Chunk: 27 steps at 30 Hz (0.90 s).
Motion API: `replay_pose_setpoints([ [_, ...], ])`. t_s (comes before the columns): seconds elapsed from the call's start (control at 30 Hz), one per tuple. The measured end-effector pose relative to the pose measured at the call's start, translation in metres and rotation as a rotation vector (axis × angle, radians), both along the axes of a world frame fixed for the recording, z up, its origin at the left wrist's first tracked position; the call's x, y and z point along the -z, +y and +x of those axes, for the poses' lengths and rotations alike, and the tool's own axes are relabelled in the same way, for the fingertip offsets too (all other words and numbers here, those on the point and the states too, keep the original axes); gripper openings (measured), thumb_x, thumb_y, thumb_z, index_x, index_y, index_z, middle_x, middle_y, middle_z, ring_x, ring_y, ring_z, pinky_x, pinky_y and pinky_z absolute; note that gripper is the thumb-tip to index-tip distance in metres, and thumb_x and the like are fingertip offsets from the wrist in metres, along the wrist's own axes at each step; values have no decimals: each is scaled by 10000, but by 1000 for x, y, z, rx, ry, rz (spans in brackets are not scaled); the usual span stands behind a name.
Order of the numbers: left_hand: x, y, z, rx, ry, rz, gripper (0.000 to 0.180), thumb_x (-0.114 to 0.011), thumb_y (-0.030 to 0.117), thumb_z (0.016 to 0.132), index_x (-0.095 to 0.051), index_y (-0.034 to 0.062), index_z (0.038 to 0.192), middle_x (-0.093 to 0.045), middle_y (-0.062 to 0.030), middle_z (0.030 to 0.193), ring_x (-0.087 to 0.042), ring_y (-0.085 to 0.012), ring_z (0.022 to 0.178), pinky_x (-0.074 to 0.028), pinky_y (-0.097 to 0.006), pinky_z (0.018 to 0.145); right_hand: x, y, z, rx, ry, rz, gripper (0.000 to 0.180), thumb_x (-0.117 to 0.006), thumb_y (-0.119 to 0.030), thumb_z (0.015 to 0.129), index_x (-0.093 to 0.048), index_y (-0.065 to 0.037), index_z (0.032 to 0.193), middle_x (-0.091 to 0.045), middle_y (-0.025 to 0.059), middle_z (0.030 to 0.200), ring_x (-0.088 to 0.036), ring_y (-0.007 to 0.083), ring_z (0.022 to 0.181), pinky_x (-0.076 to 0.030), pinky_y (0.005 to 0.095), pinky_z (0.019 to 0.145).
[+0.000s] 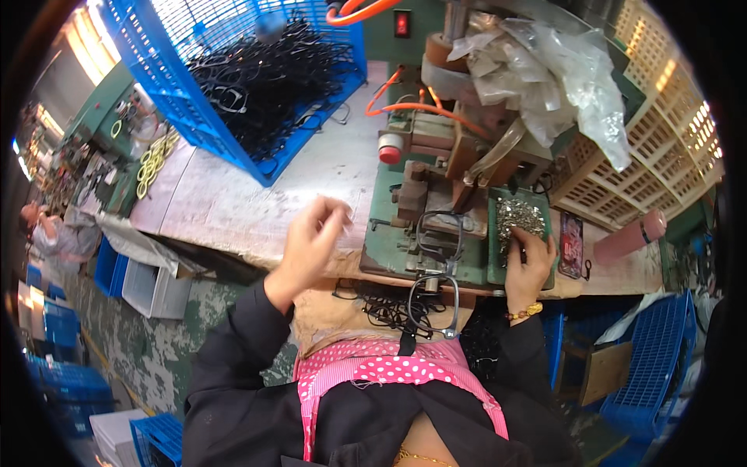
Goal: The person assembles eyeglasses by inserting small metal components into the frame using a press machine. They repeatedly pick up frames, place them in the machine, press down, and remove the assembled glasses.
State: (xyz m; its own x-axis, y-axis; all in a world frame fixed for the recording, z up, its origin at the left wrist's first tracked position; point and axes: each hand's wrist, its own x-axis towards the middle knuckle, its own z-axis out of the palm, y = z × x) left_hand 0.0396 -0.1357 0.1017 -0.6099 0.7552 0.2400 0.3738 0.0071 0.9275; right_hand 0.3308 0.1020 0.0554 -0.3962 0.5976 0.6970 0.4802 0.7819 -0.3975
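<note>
My left hand (306, 243) is raised over the pale worktop to the left of the machine, its fingers loosely bent and a little blurred, with nothing seen in them. My right hand (529, 263) reaches into a green tray (496, 268); its thumb and fingers are drawn together at the edge of a heap of small silvery metal parts (520, 220). What the fingertips hold is hidden. Between the hands, a dark eyeglass frame (454, 300) rests on the fixture of a green bench machine (389, 251). Several black eyeglass frames (389, 305) lie by my pink dotted apron.
A blue crate (226, 159) of black eyeglass frames leans on the worktop. Clear plastic bags (580, 74) hang from the machine, which has a red button (390, 154). A phone (571, 246), pink bottle (632, 237) and cream crate (650, 152) stand right; blue crates (654, 362) below.
</note>
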Motion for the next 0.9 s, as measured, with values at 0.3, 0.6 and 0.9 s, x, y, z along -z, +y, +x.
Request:
replay_pose_setpoints([
  [0.3,82,121,-207,-449,976,-466,543,-710,241,886,-551,19,1356,-535,-185,1434,-505,-377,1289,-432,-491,1076,-9,-3,-6,22,58,-1,191,-695,-20,857,-749,-92,1026,-674,95,963,-632,310,947,-457,433,932],
  [0.6,72,90,-186,-245,1003,-555,146,-663,160,871,-641,27,927,-660,-158,1022,-610,-377,1030,-530,-464,827,-8,-5,-4,2,25,-7,179,-675,0,889,-744,-73,1036,-700,104,979,-642,318,997,-454,432,982],
  [0.9,58,-4,-133,-202,561,-857,409,-752,364,851,-626,7,1008,-698,-238,851,-695,-404,817,-541,-433,708,-11,0,-2,-9,115,-42,114,-677,-42,881,-726,-102,965,-712,54,966,-659,280,963,-407,461,1034],
])
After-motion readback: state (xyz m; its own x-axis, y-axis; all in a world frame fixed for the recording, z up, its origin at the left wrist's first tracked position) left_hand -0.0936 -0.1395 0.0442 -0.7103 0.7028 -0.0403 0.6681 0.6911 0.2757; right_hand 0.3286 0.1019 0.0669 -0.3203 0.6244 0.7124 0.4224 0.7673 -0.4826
